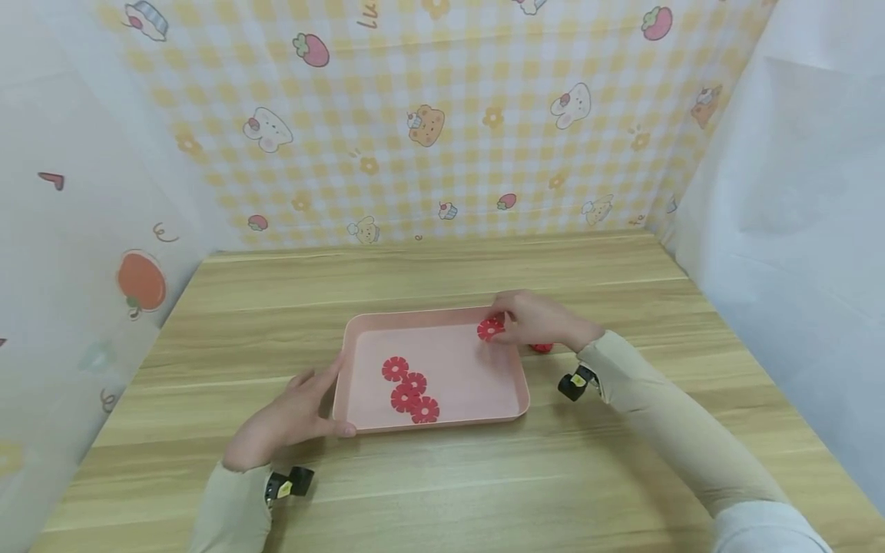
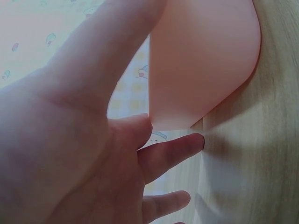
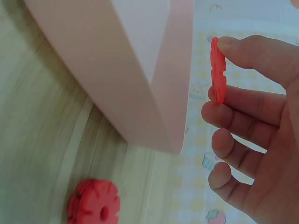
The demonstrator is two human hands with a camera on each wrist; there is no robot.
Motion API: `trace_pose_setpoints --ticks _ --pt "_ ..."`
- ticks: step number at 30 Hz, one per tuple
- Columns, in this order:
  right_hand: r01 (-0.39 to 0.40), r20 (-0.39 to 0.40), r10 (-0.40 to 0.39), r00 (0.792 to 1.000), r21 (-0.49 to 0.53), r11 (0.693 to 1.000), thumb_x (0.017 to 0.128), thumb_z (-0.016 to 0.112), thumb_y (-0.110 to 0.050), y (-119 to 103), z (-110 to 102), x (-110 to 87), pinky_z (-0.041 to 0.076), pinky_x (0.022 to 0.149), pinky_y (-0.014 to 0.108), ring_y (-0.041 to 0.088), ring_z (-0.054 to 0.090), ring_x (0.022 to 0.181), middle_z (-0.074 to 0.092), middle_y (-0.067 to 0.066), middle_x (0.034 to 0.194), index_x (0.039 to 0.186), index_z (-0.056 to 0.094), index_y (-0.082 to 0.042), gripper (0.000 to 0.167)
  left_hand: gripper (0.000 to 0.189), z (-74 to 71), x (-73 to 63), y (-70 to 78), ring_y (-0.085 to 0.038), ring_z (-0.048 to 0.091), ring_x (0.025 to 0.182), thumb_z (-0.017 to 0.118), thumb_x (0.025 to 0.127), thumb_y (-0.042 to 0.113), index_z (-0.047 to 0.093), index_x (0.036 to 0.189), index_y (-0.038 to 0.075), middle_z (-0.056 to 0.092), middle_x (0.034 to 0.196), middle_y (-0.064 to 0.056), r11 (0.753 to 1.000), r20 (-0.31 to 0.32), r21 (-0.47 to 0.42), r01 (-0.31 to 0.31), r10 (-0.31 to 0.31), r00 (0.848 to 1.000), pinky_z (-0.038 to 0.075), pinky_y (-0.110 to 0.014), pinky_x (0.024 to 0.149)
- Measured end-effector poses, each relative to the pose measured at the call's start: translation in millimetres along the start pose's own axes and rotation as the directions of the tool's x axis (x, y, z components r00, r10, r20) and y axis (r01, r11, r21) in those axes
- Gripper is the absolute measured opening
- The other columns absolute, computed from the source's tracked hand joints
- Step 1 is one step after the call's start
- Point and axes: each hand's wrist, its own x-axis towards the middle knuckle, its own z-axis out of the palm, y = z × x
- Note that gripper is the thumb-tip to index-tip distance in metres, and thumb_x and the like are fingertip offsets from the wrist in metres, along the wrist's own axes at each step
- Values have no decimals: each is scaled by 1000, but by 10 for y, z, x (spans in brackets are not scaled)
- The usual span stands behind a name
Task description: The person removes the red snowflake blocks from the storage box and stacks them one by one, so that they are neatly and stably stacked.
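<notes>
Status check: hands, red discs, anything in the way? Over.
Left hand touching pink tray. Right hand pinching red disc over tray's far-right corner. Four discs inside. No obstruction visible.

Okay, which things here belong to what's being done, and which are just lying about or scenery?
In the job:
pink tray, touched by the left grip
red notched disc, pinched in the right grip
four red notched discs in the tray
discs beside it, probably

Just scenery:
wooden table
yellow-checked cloth
</notes>
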Motion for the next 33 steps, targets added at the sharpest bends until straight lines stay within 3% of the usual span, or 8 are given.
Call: trace_pose_setpoints --ticks 11,20,33 --pt "-92 -71 96 993 53 994 81 76 -27 265 9 -272 47 69 28 16 54 79 62 -5 90 102 72 -13 25 119 20 9 -22 -64 23 129 79 67 54 14 152 2 36 148 -26 1000 -1 10 4 -4 1000 29 -73 98" --pt "-116 -123 128 984 96 989 79 77 -21 486 91 -506 45 68 27 16 53 78 63 -3 87 101 72 -11 24 118 7 -6 -30 -64 22 129 79 68 53 13 152 2 36 148 -26 1000 4 15 3 -3 1000 29 -73 98" --pt "-201 -147 201 969 15 980 78 78 -24 665 223 -623 42 64 26 13 49 75 57 -2 85 104 71 -9 31 118 8 11 -35 -63 21 130 79 68 53 14 152 3 36 148 -26 1000 8 17 1 -1 1000 30 -73 98"
